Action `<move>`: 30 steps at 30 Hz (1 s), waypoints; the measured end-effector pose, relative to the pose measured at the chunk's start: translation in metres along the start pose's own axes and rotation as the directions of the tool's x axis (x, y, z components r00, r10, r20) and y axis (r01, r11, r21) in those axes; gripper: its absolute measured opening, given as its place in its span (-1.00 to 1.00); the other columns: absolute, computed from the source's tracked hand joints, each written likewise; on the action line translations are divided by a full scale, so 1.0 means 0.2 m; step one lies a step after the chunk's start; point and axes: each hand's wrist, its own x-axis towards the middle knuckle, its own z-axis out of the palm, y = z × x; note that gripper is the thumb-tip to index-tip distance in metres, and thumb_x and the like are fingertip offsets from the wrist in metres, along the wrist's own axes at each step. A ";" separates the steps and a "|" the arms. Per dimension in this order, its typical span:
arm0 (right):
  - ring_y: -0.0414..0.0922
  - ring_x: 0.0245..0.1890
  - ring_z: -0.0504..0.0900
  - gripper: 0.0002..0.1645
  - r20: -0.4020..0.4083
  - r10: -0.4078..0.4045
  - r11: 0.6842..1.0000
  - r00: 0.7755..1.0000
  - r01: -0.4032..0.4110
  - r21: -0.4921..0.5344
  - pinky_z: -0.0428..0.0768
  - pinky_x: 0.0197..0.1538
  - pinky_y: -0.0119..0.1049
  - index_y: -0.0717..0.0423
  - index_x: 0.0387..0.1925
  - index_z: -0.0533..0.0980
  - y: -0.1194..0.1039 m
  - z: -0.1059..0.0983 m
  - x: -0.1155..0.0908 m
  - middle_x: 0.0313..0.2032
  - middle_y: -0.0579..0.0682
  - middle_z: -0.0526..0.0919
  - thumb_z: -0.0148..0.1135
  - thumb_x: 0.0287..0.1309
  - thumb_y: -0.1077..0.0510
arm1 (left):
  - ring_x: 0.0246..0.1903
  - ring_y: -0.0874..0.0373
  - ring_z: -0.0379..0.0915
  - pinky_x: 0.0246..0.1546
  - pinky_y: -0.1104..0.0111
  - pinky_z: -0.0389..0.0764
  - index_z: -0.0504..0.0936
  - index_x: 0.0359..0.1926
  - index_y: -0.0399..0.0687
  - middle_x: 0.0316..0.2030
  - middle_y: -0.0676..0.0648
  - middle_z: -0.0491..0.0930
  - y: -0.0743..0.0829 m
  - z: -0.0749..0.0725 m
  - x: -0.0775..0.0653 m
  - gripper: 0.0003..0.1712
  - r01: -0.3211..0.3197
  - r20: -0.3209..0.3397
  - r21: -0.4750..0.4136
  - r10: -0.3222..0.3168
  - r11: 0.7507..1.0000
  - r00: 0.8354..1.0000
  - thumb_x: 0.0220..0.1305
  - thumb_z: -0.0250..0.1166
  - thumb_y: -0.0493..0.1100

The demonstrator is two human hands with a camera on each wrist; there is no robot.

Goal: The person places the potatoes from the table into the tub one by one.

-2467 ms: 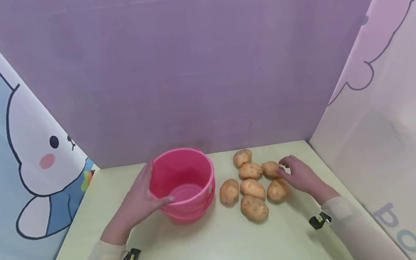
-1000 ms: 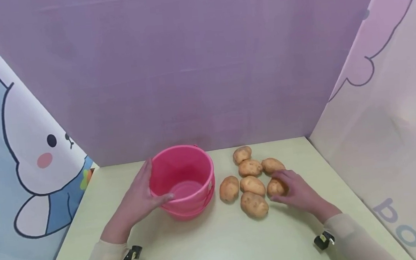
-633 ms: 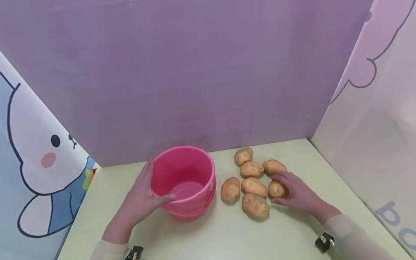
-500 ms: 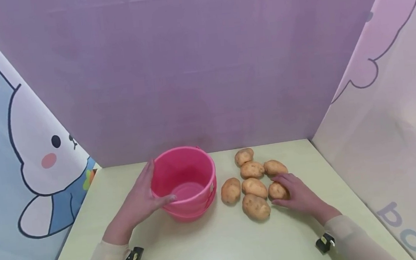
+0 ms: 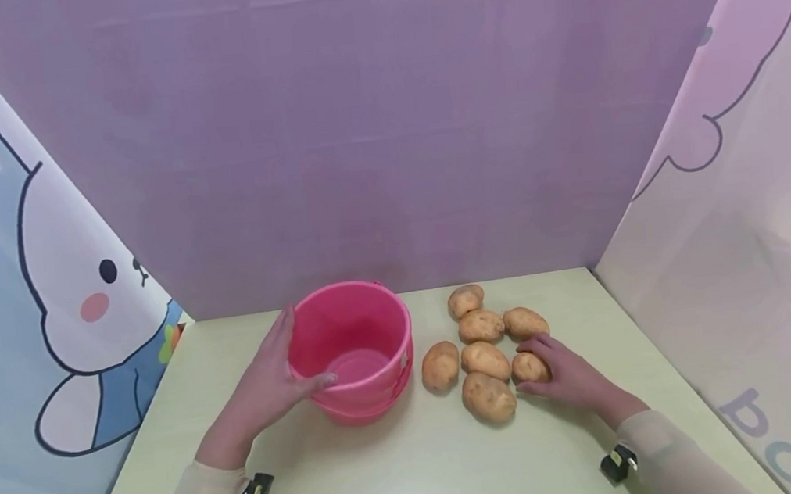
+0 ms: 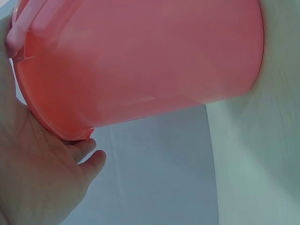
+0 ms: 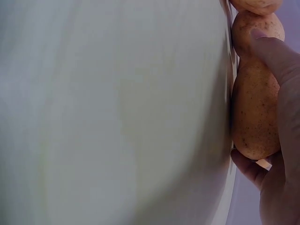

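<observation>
A pink bucket stands upright on the table, with nothing seen inside it. My left hand holds its left rim, the thumb at the near edge and the fingers along the far left; the left wrist view shows the palm against the bucket's rim. To the right lie several brown potatoes. My right hand grips the rightmost near potato, which rests on the table. In the right wrist view, thumb and fingers reach round this potato from opposite sides.
Close to the held potato lie another potato behind it and a large potato to its left. One potato sits nearest the bucket. A purple wall backs the pale table; printed panels stand at both sides.
My right hand has moved from the back right potato toward me, onto the near right one, and has stayed there since. The left hand and bucket have not moved.
</observation>
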 end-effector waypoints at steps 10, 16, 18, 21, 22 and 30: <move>0.10 0.23 0.64 -0.26 -0.007 0.018 1.000 1.000 -0.018 0.000 0.68 0.22 0.25 0.04 0.26 0.62 -0.01 -0.01 0.01 0.24 -0.02 0.62 0.67 0.22 -0.24 | 0.63 -0.31 0.06 0.10 -0.17 0.79 -0.29 0.83 0.28 0.75 -0.08 -0.03 0.00 0.00 -0.01 0.68 0.018 -0.001 0.023 -0.018 1.000 1.000 0.03 0.72 0.42; -0.02 0.15 0.65 -0.37 -0.059 -0.010 1.000 0.998 0.012 0.020 0.68 0.19 0.17 0.00 0.21 0.65 -0.05 -0.07 0.03 0.15 -0.08 0.66 0.73 0.17 -0.03 | 0.63 -0.32 0.06 0.09 -0.16 0.79 -0.28 0.83 0.25 0.75 -0.10 -0.03 0.00 0.00 -0.01 0.68 0.022 0.003 0.019 -0.022 1.000 1.000 0.03 0.72 0.40; -0.07 0.10 0.65 -0.39 -0.075 -0.033 0.999 0.997 0.034 0.023 0.69 0.16 0.13 -0.02 0.19 0.66 -0.06 -0.10 0.05 0.11 -0.11 0.66 0.73 0.16 0.02 | 0.63 -0.32 0.06 0.09 -0.16 0.80 -0.28 0.83 0.25 0.75 -0.10 -0.03 0.00 0.00 -0.01 0.68 0.019 0.003 0.015 -0.019 1.000 1.000 0.03 0.72 0.40; -0.14 0.03 0.64 -0.37 -0.095 -0.054 0.998 0.994 0.056 0.022 0.71 0.08 0.05 0.01 0.21 0.66 -0.09 -0.13 0.08 0.06 -0.14 0.66 0.73 0.15 0.05 | 0.63 -0.31 0.06 0.09 -0.14 0.80 -0.27 0.83 0.27 0.75 -0.09 -0.03 -0.01 0.00 0.00 0.68 0.016 0.003 0.010 -0.016 1.000 1.000 0.02 0.72 0.40; -0.15 0.00 0.64 -0.37 -0.100 -0.059 0.998 0.993 0.062 0.025 0.72 0.05 0.02 0.03 0.21 0.66 -0.10 -0.14 0.09 0.05 -0.14 0.65 0.73 0.15 0.05 | 0.63 -0.31 0.06 0.09 -0.14 0.80 -0.27 0.83 0.27 0.75 -0.09 -0.03 -0.01 0.00 0.00 0.68 0.015 0.004 0.008 -0.015 1.000 1.000 0.02 0.72 0.41; -0.19 -0.09 0.64 -0.41 -0.096 -0.095 0.992 0.991 0.103 0.079 0.71 -0.07 -0.14 -0.02 0.20 0.64 -0.19 -0.22 0.21 0.02 -0.15 0.65 0.72 0.20 0.01 | 0.65 -0.33 0.01 0.11 -0.19 0.78 -0.28 0.83 0.22 0.77 -0.11 -0.08 -0.01 0.00 0.00 0.68 0.020 0.004 0.036 -0.020 0.999 1.000 0.02 0.70 0.45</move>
